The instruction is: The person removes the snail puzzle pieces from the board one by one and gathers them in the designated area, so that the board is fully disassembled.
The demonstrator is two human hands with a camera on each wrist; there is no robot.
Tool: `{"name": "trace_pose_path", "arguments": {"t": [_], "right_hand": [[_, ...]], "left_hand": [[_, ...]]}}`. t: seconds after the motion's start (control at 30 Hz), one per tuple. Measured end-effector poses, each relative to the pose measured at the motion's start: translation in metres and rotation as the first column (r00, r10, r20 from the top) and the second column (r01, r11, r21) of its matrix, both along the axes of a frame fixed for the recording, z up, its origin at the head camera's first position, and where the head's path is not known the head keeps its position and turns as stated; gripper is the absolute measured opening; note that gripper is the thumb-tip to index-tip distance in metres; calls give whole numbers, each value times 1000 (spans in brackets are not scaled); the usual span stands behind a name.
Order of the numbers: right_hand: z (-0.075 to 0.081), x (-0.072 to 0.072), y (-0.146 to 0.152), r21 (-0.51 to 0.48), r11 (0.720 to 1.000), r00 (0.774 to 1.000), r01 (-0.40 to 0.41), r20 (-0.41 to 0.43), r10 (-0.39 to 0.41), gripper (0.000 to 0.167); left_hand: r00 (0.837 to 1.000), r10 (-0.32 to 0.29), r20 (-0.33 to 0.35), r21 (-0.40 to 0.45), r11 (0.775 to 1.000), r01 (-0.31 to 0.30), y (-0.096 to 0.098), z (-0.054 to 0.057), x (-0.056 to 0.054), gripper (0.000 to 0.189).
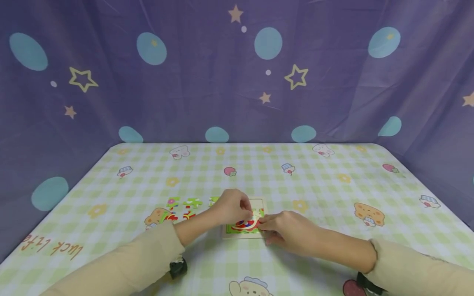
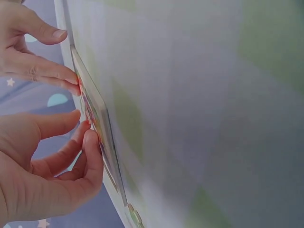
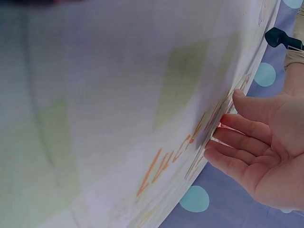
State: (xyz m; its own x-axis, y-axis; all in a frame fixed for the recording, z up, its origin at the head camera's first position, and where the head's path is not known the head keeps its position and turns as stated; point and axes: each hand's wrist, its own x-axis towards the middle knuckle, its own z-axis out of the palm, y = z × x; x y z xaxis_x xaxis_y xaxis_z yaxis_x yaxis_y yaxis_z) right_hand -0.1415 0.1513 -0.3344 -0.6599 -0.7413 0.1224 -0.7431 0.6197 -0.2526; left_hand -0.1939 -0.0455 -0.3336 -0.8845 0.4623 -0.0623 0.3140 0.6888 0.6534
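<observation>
A small jigsaw puzzle (image 1: 242,226) in a pale tray (image 1: 256,202) lies flat between my hands; its lower part shows red, white and green pieces. My left hand (image 1: 231,207) reaches over the tray from the left. In the left wrist view its bent fingertips (image 2: 92,137) are right at the puzzle's surface, the thumb slightly apart from them, with no piece visible between them. My right hand (image 1: 294,232) rests at the tray's right edge, fingers extended. In the right wrist view its fingertips (image 3: 213,135) meet the tray's side and the thumb is spread.
Several loose puzzle pieces (image 1: 192,202) lie on the checked tablecloth (image 1: 326,193) left of the tray, partly behind my left hand and forearm. A purple curtain (image 1: 222,82) hangs behind the table's far edge. Dark wrist-camera mounts (image 1: 178,267) sit under my sleeves.
</observation>
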Motion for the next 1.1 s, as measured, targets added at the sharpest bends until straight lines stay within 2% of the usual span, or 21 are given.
{"name": "trace_pose_path", "arguments": {"t": [0.13,0.4,0.57,0.77,1.1], "right_hand": [[1,-1,-1,0,1000,1000,-8,2,8,36],[2,-1,-1,22,1000,1000,-5,-2,5,38],[1,-1,-1,37,999,1000,-5,-9,5,39],[2,-1,0,52,999,1000,-10,-13,10,38],[2,-2,-1,74,997,1000,-8,-24,10,35]], "left_hand": [[999,21,38,0,1000,-21,1,0,-2,9],[995,67,73,-4,998,-67,2,1,-3,13],[987,111,116,17,993,-113,4,3,-3,17],[972,158,175,22,986,-165,5,5,-5,13],[967,163,197,21,985,-170,6,3,-8,13]]}}
